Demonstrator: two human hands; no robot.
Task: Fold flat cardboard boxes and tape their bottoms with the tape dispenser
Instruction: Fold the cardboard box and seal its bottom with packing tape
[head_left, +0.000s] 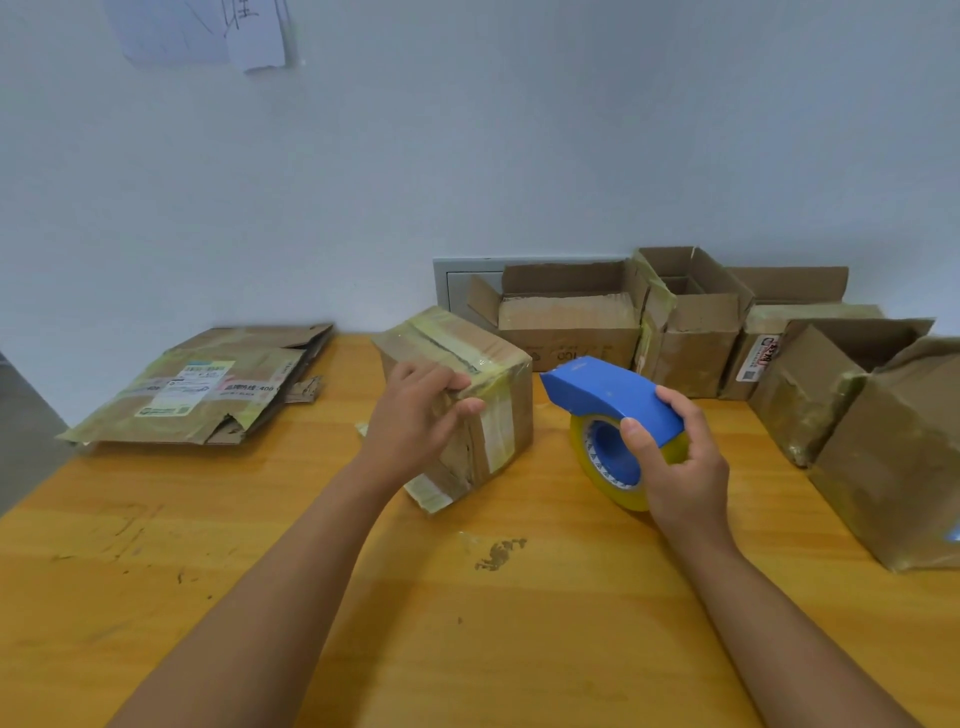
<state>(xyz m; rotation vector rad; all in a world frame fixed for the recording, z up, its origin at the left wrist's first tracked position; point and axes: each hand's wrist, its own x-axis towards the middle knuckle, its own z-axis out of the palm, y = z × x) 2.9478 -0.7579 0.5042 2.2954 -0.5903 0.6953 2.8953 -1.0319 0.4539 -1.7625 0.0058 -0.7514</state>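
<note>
On the wooden table (156, 571), your left hand (415, 421) is gripping the folded box (498, 395) at its near top edge, fingers curled; your right hand (680, 467) is clasping the tape dispenser (613, 395) beside it. The box is likely light, crushable: brace corners, not panels.

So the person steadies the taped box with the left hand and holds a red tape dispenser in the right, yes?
Not quite: in the head view the tape dispenser in the right hand is blue, not red. The left hand does steady the taped box.
</note>
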